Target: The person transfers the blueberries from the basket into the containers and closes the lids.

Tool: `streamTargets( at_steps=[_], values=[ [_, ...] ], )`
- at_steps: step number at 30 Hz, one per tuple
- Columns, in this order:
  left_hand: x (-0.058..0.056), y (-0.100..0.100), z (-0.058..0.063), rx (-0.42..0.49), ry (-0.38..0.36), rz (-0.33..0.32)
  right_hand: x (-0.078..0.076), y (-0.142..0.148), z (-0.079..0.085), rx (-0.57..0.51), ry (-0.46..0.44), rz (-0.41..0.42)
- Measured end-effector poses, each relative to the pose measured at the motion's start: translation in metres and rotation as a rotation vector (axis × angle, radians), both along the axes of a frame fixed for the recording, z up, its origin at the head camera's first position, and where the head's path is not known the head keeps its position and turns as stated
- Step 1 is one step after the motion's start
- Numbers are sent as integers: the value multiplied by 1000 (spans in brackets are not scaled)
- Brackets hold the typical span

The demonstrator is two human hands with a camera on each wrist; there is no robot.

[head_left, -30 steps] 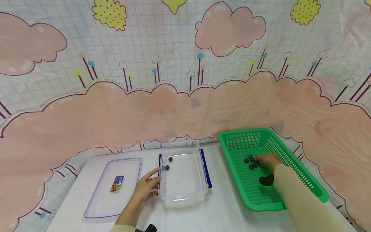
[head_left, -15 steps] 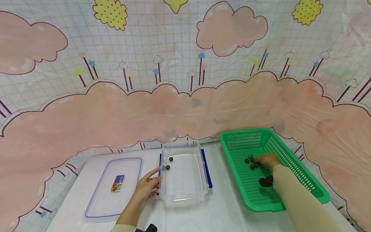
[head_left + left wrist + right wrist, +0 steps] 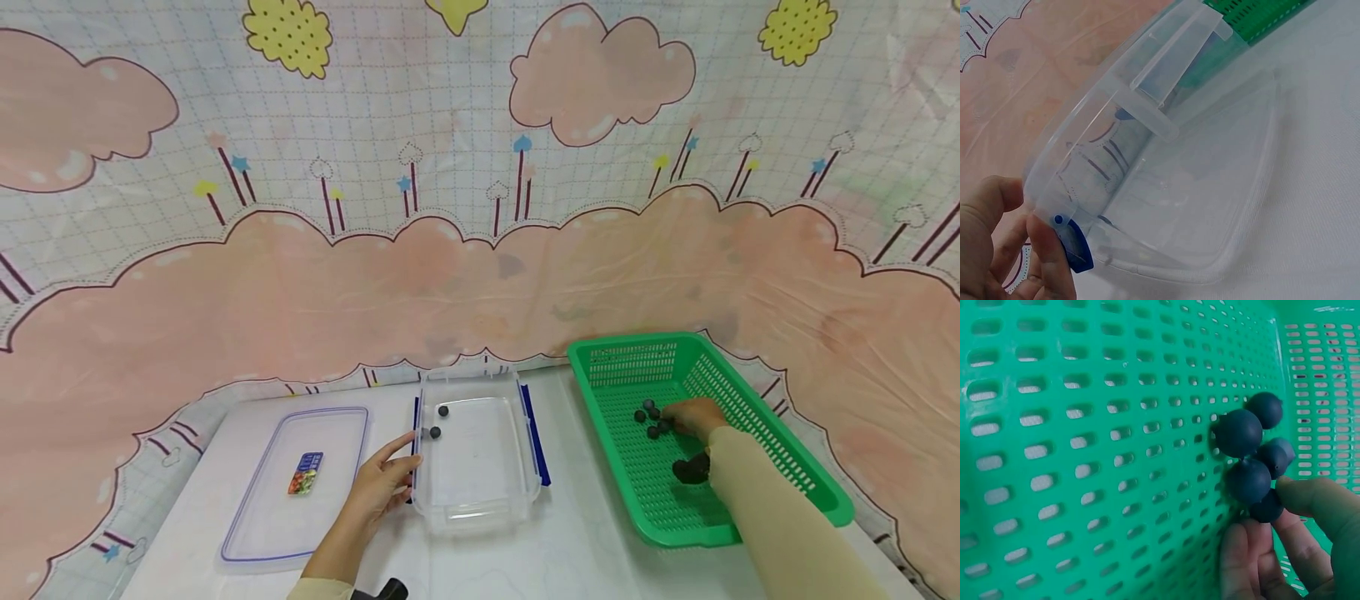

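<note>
My left hand point(image 3: 382, 479) grips the left side wall of a clear plastic box point(image 3: 480, 517), thumb and fingers about its rim near a blue clip point(image 3: 1075, 250). Two blueberries point(image 3: 443, 411) lie inside the box along its left side. My right hand point(image 3: 696, 417) reaches down into a green plastic basket point(image 3: 641, 523). In the right wrist view its thumb and fingertips pinch a small dark blueberry point(image 3: 1266, 507). Several other blueberries point(image 3: 1239, 433) cluster on the basket floor right beside those fingertips.
A clear lid point(image 3: 258, 533) with a blue seal and a colourful label point(image 3: 306, 473) lies flat on the white table point(image 3: 573, 500), left of the box. A patterned cloth point(image 3: 450, 292) hangs behind and around the table. The basket's raised walls surround my right hand.
The view has shifted very slightly. Both hands, the box and the blueberries otherwise look the same as before.
</note>
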State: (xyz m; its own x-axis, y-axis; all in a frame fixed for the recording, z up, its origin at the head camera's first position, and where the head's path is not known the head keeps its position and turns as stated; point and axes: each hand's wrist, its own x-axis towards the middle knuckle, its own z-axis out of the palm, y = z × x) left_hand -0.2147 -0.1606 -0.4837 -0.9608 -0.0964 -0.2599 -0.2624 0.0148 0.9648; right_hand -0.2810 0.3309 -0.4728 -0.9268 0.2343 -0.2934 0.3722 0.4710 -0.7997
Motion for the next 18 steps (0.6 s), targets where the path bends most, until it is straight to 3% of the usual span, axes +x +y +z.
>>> streamTargets(
  at_steps=[14,18],
  values=[
    [0,-1,-2,12,10,-8,2,3,6,-290,8,-71],
    [0,-1,-3,10,8,-7,2,3,9,-324,-1,-75]
  ],
)
